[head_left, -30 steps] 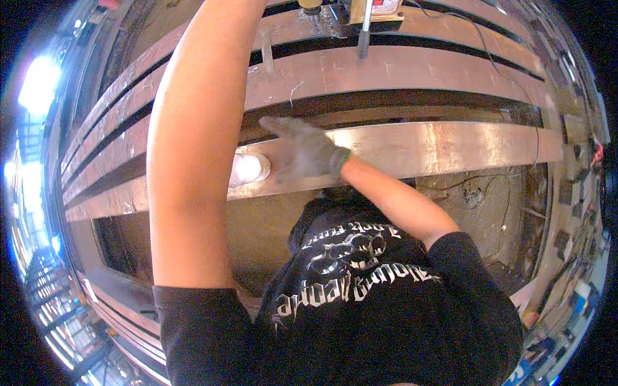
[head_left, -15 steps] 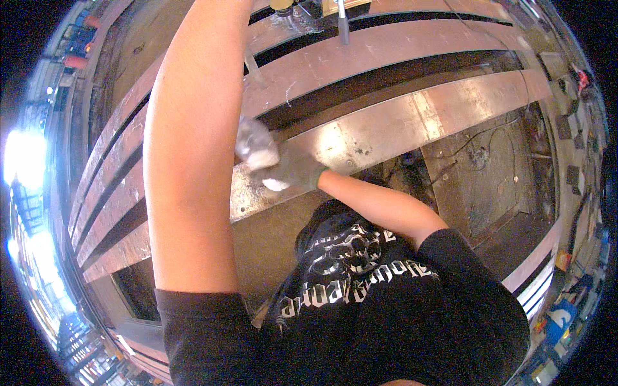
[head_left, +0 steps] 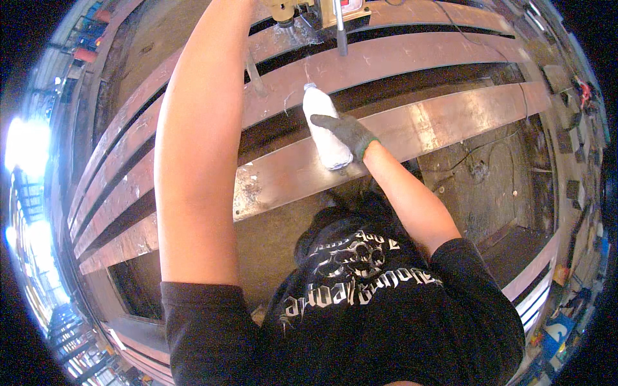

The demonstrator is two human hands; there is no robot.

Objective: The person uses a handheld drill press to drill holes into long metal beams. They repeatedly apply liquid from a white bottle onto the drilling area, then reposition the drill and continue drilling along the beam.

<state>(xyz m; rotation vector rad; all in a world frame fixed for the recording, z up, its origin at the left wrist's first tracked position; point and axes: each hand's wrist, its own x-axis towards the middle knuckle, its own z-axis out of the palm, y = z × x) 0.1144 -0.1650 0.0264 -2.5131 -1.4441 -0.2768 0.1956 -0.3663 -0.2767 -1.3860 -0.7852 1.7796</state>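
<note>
A white squeeze bottle (head_left: 325,132) is in my right hand (head_left: 351,133), which wears a dark glove with a green cuff. The fingers wrap round the bottle from its right side. It leans over the near steel beam, narrow tip pointing away from me, and a thin streak shows beyond the tip. Ahead of it, at the top edge, stands a drilling machine (head_left: 283,11) with metal shavings (head_left: 299,33) around its tool. My left forearm (head_left: 199,128) stretches up past the top edge, so the left hand is out of sight.
Several long steel beams (head_left: 425,119) lie side by side with dark gaps between them. A lever with a grey grip (head_left: 342,42) hangs from the machine. A thin cable (head_left: 463,38) runs across the beams at the right. Blue items (head_left: 559,331) stand at the far right.
My right hand has swung the bottle from beside my left forearm, up and to the right, with its tip now turned toward the machine. More of the machine shows at the top.
</note>
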